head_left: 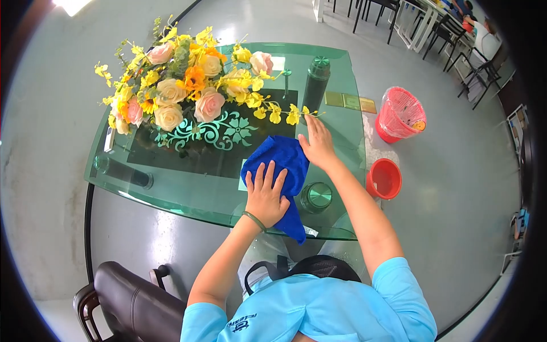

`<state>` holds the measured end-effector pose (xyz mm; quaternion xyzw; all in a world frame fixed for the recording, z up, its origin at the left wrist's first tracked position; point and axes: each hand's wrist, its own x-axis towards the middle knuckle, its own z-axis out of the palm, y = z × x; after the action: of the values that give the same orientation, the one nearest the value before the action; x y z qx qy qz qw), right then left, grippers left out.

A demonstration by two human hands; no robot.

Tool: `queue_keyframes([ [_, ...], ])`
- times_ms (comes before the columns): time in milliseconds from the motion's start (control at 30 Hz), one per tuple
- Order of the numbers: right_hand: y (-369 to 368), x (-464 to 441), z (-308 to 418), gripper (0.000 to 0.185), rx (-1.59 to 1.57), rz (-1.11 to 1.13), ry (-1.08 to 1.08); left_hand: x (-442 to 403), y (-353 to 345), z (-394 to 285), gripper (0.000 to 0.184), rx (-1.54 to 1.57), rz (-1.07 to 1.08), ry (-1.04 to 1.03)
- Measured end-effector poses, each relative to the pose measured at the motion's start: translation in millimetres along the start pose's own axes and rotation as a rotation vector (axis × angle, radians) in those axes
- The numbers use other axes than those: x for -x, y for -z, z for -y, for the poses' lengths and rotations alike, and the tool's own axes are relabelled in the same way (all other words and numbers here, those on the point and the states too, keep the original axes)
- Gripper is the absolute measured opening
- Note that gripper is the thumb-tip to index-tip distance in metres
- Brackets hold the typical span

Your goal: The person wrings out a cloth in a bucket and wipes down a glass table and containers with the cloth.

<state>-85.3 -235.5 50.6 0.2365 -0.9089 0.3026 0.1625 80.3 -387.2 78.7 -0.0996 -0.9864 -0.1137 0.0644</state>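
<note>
My left hand [266, 196], with a bracelet at the wrist, lies flat with fingers spread on a crumpled blue cloth [279, 157]. The cloth rests on a green glass table [188, 196], one corner hanging over the near edge. Just right of the cloth, my right hand [319, 142] is open, fingers stretched forward, its thumb side close to the cloth. Its fingertips reach the tip of a yellow flower spray [276, 114]; whether they touch it I cannot tell. The spray belongs to a large arrangement of roses [209, 104] and yellow blossoms at the left.
Round metal-capped table supports [316, 196] show through the glass. To the right stand a pink lined wastebasket [399, 114] and a red bucket [384, 179]. A brown chair [139, 296] is at lower left. Far right, people sit near black chairs [484, 71].
</note>
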Motion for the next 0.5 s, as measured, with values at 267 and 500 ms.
queue_keyframes([
  [267,-6,-12,3,0.05,-0.186,-0.168,0.1,-57,-14,9,0.071,-0.032,-0.044,-0.055],
  [500,7,-8,13,0.051,-0.171,-0.169,0.119,-141,-22,27,0.065,-0.058,0.011,-0.03],
])
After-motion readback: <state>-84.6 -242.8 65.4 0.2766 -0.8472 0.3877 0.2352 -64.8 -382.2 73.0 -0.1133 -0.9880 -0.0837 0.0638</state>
